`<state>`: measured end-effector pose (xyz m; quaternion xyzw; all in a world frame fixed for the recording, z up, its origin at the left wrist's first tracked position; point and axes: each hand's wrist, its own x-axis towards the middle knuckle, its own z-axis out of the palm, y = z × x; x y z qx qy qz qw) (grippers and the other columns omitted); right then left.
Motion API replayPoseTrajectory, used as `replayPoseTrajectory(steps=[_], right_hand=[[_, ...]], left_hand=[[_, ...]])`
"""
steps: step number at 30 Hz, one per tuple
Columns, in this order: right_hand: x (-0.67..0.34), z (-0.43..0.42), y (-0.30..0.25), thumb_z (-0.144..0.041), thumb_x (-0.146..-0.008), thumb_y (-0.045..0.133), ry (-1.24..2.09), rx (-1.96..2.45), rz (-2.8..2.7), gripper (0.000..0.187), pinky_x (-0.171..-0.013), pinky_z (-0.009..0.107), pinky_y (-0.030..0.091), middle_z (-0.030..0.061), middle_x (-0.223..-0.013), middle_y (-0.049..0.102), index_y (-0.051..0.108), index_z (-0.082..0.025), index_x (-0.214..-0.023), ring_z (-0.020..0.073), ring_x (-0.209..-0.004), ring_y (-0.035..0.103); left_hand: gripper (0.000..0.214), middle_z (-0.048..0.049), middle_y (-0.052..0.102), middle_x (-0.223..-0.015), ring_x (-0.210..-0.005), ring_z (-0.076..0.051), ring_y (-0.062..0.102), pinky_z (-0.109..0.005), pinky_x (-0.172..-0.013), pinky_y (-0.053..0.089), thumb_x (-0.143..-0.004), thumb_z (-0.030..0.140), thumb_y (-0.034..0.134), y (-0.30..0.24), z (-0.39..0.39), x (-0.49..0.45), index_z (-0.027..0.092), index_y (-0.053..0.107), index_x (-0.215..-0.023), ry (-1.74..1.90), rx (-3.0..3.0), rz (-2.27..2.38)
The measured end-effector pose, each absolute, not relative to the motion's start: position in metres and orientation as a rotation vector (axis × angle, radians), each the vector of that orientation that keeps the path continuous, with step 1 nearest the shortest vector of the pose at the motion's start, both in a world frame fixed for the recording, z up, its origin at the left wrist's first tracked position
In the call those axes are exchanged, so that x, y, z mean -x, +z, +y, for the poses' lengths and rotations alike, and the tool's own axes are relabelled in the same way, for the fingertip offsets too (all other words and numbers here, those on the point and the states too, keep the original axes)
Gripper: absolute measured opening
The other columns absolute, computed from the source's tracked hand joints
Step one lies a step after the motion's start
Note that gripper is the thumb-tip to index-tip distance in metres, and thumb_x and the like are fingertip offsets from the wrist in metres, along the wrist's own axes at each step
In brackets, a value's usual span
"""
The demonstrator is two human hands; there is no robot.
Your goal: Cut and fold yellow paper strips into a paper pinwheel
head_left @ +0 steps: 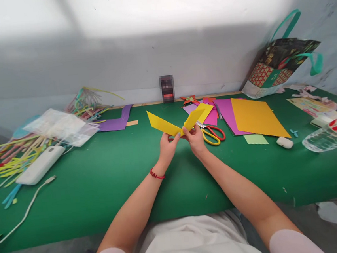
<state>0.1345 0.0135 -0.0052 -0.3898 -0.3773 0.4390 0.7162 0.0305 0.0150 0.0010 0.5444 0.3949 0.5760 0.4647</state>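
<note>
A yellow paper (162, 123), folded into a V shape, is held up above the green table. My left hand (168, 145) pinches its lower edge near the fold from the left. From the right, my right hand (195, 139) grips the same paper close to the fold, thumbs nearly meeting. Just beyond my right hand lie scissors (214, 135) with red and yellow handles. Pink, purple and yellow paper pieces (209, 116) rest behind them, next to a red folded paper star (189, 100). The fingertips behind the paper are hidden.
Orange and magenta sheets (256, 114) lie right, near a white earbud case (285, 142) and a plastic bottle (330, 134). A patterned bag (278, 66) stands at the back right. Left are craft stems (17, 161), a white power bank (41, 166), a cable (30, 205) and purple paper (114, 124).
</note>
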Motion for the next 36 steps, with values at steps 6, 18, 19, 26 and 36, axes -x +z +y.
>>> replayPoseTrajectory(steps=[6, 18, 19, 26, 36], right_hand=[[-0.133, 0.011, -0.003, -0.042, -0.061, 0.07, 1.003, 0.867, -0.857, 0.037, -0.064, 0.031, 0.055, -0.0028, -0.071, 0.059, 0.046, -0.023, -0.082, 0.0168, -0.072, 0.062], [-0.138, 0.012, -0.005, -0.045, -0.061, 0.071, 1.021, 0.9, -0.904, 0.037, -0.062, 0.032, 0.055, -0.0014, -0.07, 0.058, 0.048, -0.023, -0.08, 0.0183, -0.07, 0.062], [-0.138, 0.012, -0.005, -0.045, -0.061, 0.071, 1.027, 0.896, -0.903, 0.037, -0.063, 0.032, 0.055, -0.0014, -0.07, 0.058, 0.048, -0.023, -0.08, 0.0184, -0.07, 0.061], [-0.135, 0.011, -0.002, -0.044, -0.059, 0.072, 1.062, 0.845, -0.857, 0.038, -0.056, 0.028, 0.053, -0.0026, -0.068, 0.056, 0.049, -0.022, -0.079, 0.0151, -0.063, 0.058], [-0.141, 0.013, -0.002, -0.042, -0.055, 0.074, 1.087, 0.895, -0.862, 0.036, -0.053, 0.026, 0.048, -0.0017, -0.066, 0.057, 0.054, -0.019, -0.073, 0.0137, -0.061, 0.055]], left_hand=[[0.025, 0.0005, 0.058, -0.054, -0.051, -0.012, 0.049, -0.023, -0.053, 0.036, -0.069, 0.038, 0.068, -0.001, 0.021, -0.023, 0.016, 0.061, -0.061, 1.129, -1.666, 1.075], [0.044, 0.0045, 0.041, -0.037, -0.039, -0.009, 0.039, -0.023, -0.045, 0.031, -0.079, 0.047, 0.049, 0.002, 0.022, -0.015, 0.018, 0.051, -0.046, 0.914, -1.853, 0.998], [0.044, 0.0045, 0.041, -0.038, -0.039, -0.009, 0.038, -0.023, -0.045, 0.031, -0.079, 0.048, 0.048, 0.002, 0.022, -0.015, 0.018, 0.051, -0.046, 0.913, -1.841, 0.991], [0.045, 0.0048, 0.039, -0.038, -0.038, -0.008, 0.037, -0.022, -0.043, 0.03, -0.08, 0.048, 0.044, -0.004, 0.019, -0.019, 0.017, 0.05, -0.047, 0.981, -1.815, 1.009], [0.047, 0.0052, 0.038, -0.036, -0.035, -0.007, 0.038, -0.021, -0.042, 0.035, -0.077, 0.053, 0.047, -0.002, 0.016, -0.024, 0.017, 0.048, -0.047, 0.956, -1.674, 0.951]])
